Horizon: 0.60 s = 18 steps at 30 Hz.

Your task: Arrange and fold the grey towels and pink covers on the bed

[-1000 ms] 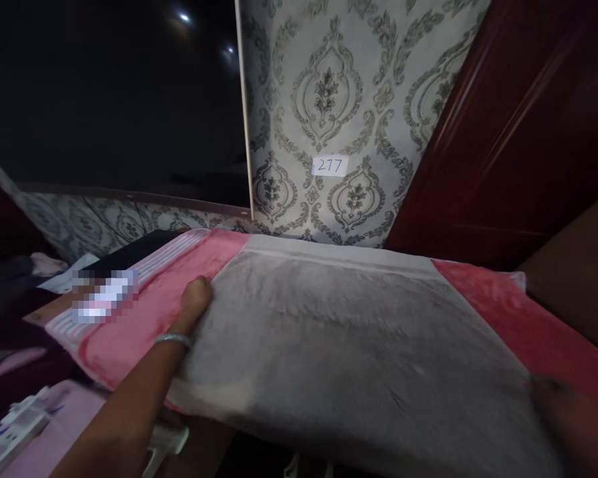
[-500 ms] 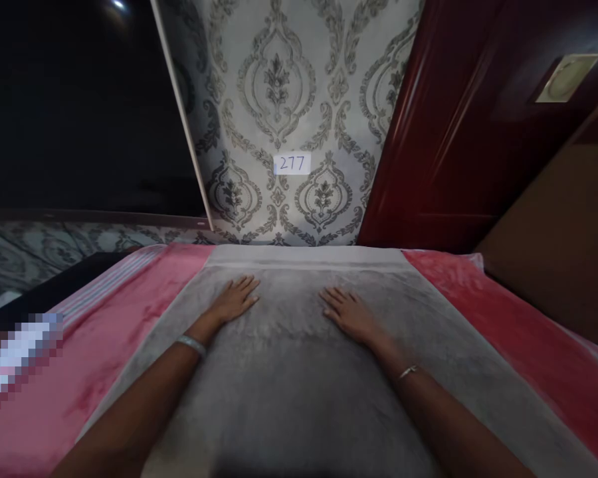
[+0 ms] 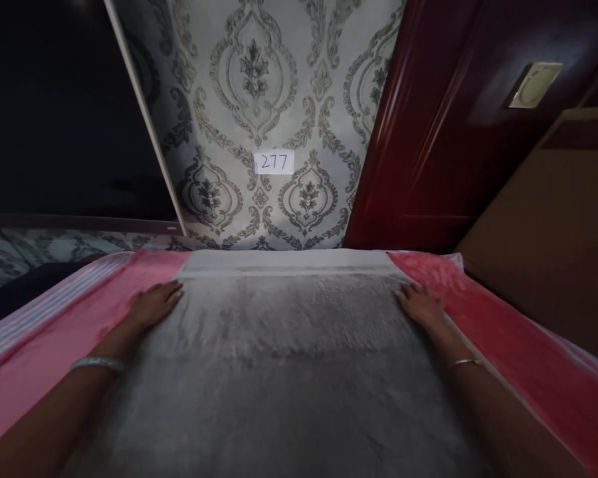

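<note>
A grey plush towel or blanket (image 3: 289,385) lies spread out, with a pale band along its far end. Near its far left corner, my left hand (image 3: 154,307) rests across the side edge, its fingers extended toward the grey fabric. On the opposite side, my right hand (image 3: 421,307) lies at the far right edge, palm down with the fingers stretched out. Neither hand visibly grasps the fabric. Beneath the grey piece is a pink and red cloth (image 3: 508,338), showing on both sides.
Behind the far edge stands a patterned wall (image 3: 254,86) bearing a paper label (image 3: 274,162) marked 277. A dark screen (image 3: 64,119) hangs at the left. To the right are a dark red door or panel (image 3: 428,133) and a brown cardboard box (image 3: 558,219).
My hands have slid apart from the middle of the grey fabric out to its left and right edges. The camera view has shifted slightly to the right.
</note>
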Tool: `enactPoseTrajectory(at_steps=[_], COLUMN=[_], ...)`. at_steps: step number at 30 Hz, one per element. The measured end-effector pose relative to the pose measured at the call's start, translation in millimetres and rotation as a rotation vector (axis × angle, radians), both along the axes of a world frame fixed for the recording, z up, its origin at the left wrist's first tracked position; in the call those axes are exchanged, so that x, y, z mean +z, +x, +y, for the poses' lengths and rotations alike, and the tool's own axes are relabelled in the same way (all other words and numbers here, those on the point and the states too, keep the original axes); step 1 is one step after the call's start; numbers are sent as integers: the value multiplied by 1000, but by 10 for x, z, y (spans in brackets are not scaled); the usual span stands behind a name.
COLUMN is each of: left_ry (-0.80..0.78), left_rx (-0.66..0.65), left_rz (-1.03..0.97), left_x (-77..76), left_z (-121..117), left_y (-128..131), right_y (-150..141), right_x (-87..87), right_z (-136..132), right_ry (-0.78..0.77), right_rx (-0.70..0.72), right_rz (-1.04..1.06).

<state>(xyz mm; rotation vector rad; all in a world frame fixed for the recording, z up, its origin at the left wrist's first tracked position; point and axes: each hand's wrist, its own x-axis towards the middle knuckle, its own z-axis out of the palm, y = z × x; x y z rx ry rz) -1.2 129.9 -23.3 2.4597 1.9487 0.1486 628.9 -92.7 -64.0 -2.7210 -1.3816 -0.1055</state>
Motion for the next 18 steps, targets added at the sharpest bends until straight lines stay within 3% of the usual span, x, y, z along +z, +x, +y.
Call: enactPoseTrajectory(at_steps=[3,6,9,12,18], left_ry=[96,18,-85,-80,-45], left_rx=[-87,-316,-399,-347,-77], left_rz=[48,52,56,68,19], left_x=[85,42,-87,-174,-229], left_z=[22,15,77,263,592], left_y=[510,1147,1507,1341,169], right_y=[-542,-1055,-1162,-736,549], right_x=[118,120,67,11,-203], right_z=[375,780,1012,974,429], right_ry=[41,-3,-58,-92,-63], right_rx=[187,451,590,473,97], right_rz=[-5,96,122,115,94])
